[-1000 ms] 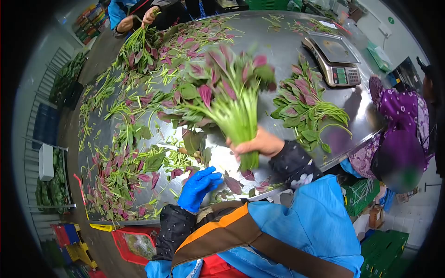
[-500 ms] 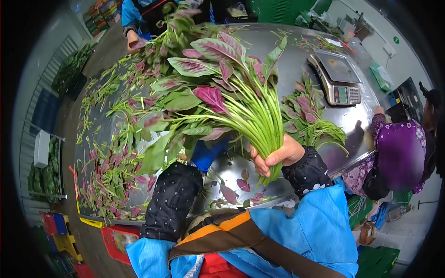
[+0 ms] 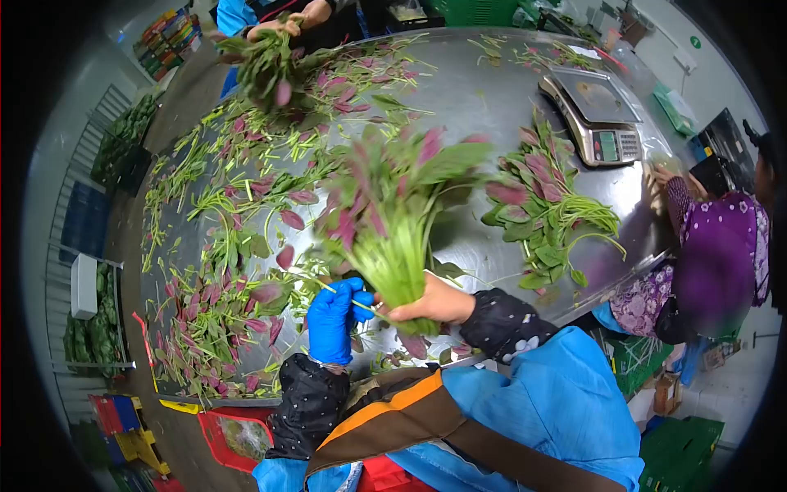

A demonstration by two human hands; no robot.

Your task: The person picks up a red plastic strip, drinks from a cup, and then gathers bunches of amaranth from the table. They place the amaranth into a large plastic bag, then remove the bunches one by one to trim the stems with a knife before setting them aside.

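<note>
**Two hands, one bunch of red-green leaves**

Two hands are at work by the near edge. The bare right hand (image 3: pixel 434 303) is clenched round the stalk ends of one bunch (image 3: pixel 393 205), leaves fanned up over the table (image 3: pixel 484 90). The blue-gloved left hand (image 3: pixel 334 316) is curled on a thin stem (image 3: pixel 324 286) just beside it.

One scale (image 3: pixel 594 115) sits far right, one heaped pile (image 3: pixel 545 197) near it. Loose leaves (image 3: pixel 221 303) litter the left side, too many to count.

Bare steel shows between bunch and pile, and there's room there. Two others are here: a co-worker's hands (image 3: pixel 283 29) grip greens at the far end, and a person in purple (image 3: pixel 721 246) stands on the right. One red crate (image 3: pixel 238 435) sits below the near edge.
</note>
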